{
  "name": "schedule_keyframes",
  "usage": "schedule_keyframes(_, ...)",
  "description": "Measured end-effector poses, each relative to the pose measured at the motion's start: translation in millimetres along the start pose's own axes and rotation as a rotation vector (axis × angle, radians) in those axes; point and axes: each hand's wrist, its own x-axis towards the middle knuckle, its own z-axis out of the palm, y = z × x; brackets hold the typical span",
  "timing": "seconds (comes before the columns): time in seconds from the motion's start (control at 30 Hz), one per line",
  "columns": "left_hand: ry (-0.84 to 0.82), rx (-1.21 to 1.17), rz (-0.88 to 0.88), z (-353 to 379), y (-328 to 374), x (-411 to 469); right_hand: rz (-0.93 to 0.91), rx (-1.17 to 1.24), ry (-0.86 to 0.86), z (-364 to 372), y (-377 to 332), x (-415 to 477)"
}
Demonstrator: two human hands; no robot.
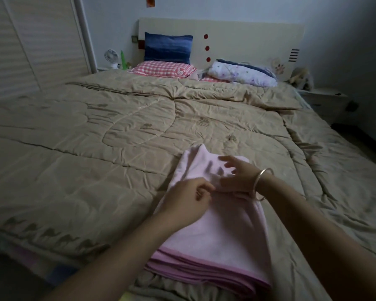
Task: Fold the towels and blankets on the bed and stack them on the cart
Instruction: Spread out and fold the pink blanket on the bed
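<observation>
Both on pink blanket: left hand pinching, right hand splayed

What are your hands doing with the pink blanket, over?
Left hand pinching a fold, right hand open, fingers spread over it. Pink blanket folded, lying on tan quilt. Cart not in view.

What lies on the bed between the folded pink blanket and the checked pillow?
Only the wrinkled tan quilt lies between pink blanket and checked pillow, per the head view.

Blurry fingertips of right hand
</observation>
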Motion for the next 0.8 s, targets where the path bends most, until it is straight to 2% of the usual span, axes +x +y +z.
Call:
schedule_keyframes(0.03,0.085,0.121,0.064,-7,-12,0,-0.066,-0.204,-0.049,6,-9,2)
schedule_keyframes(0.1,0.094,0.189,0.151,-15,-31,-5,-0.223,-0.624,-0.085,27,-19,5)
schedule_keyframes(0.17,0.029,0.221,0.205,-14,-46,-14,-0.208,-0.701,-0.03,46,-16,9)
schedule_keyframes(0.27,-0.049,0.301,0.263,-7,-56,-30,-0.154,-0.658,0.194,53,-3,23)
schedule_keyframes(0.33,-0.103,0.306,0.228,-10,-54,-33,-0.096,-0.497,0.332,43,0,26)
schedule_keyframes(0.37,-0.124,0.297,0.204,-13,-52,-34,-0.02,-0.308,0.391,32,2,29)
schedule_keyframes(0.43,-0.167,0.297,0.168,-17,-47,-34,0.239,0.235,0.442,3,12,30)
schedule_keyframes(0.5,-0.189,0.31,0.164,-21,-40,-35,0.457,0.767,0.309,-14,35,24)
schedule_keyframes(0.53,-0.203,0.308,0.173,-22,-35,-37,0.495,0.912,0.249,-13,44,20)
schedule_keyframes(0.6,-0.266,0.27,0.208,-22,-22,-44,0.552,1.053,0.21,-5,62,14)
schedule_keyframes(0.67,-0.352,0.237,0.284,-19,-12,-53,0.556,1.078,0.134,0,66,7)
schedule_keyframes(0.73,-0.413,0.312,0.392,-11,-10,-61,0.527,0.941,0.034,1,61,-4)
schedule_keyframes(0.8,-0.425,0.368,0.425,-5,-15,-64,0.487,0.748,0.084,1,60,-7)
